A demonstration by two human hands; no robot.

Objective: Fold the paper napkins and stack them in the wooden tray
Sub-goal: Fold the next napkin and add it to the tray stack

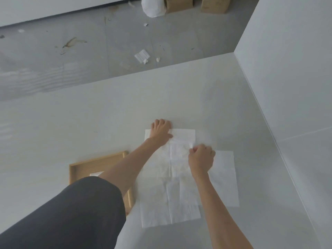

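Note:
Several white paper napkins lie spread and overlapping on the white table (pixel 71 123). The far napkin (pixel 181 139) has my left hand (pixel 161 130) on its far left corner, fingers curled over the far edge. My right hand (pixel 201 157) pinches paper at that napkin's right side with curled fingers. A nearer unfolded napkin (pixel 170 203) lies below, and another napkin (pixel 224 177) lies to the right. The wooden tray (pixel 73 169) sits to the left, largely hidden by my left arm and dark sleeve; a bit of white paper (pixel 96 174) shows inside it.
A white wall (pixel 296 87) borders the table on the right. Beyond the table's far edge is grey floor with paper scraps (pixel 142 55), a white bag (pixel 152 6) and cardboard boxes (pixel 213 4).

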